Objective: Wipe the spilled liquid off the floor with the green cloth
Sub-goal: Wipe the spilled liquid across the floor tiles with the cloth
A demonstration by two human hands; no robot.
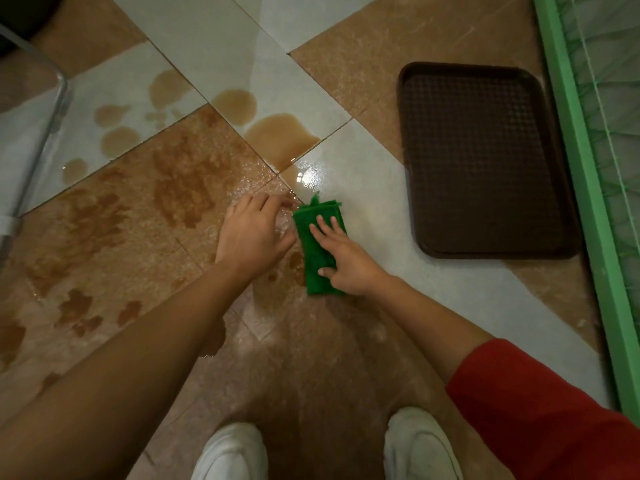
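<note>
Pressure is being applied to the folded green cloth (313,251), which is lying on the floor (381,209) at the near edge of the spilled liquid (280,136), between the two hands. The right hand (346,261) is pressing flat on it with fingers extended, gripping nothing. The left hand (251,237) is waiting just beside its left edge, fingers loosely bent and empty. For a clean stroke, the palm should be staying flat and sweeping forward-left into the brown puddles, working inward so liquid is not spreading toward the tray (485,161).
</note>
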